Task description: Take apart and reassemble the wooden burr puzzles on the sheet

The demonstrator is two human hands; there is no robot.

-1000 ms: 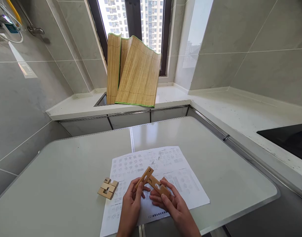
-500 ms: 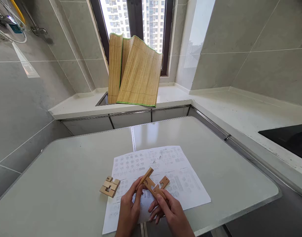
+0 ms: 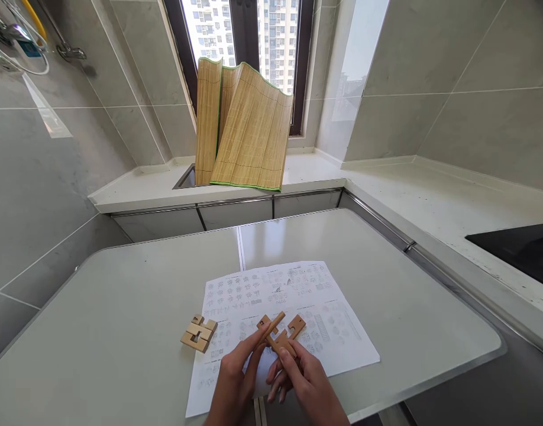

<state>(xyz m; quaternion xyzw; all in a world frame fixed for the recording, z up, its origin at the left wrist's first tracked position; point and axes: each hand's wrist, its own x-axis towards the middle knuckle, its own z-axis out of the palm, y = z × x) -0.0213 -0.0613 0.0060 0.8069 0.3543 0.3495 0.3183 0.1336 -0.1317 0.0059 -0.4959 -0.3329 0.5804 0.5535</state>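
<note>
My left hand pinches a slim wooden puzzle piece, tilted up to the right. That piece crosses over a notched wooden puzzle piece whose near end sits between the thumb and fingers of my right hand. A dark number marks the far end of the notched piece. Just beyond, a small wooden piece with a rounded notch shows over the printed sheet; whether it joins the held one I cannot tell. Left of my hands lie interlocked wooden pieces, one marked 3.
The sheet with small diagrams lies on a pale table with rounded corners. Behind it, a folded bamboo mat leans by the window on a white counter. A black cooktop is at the right.
My left hand has moved right, bringing the slim piece across the notched piece. My right hand keeps its hold almost in place. The pieces at the left lie as before.
</note>
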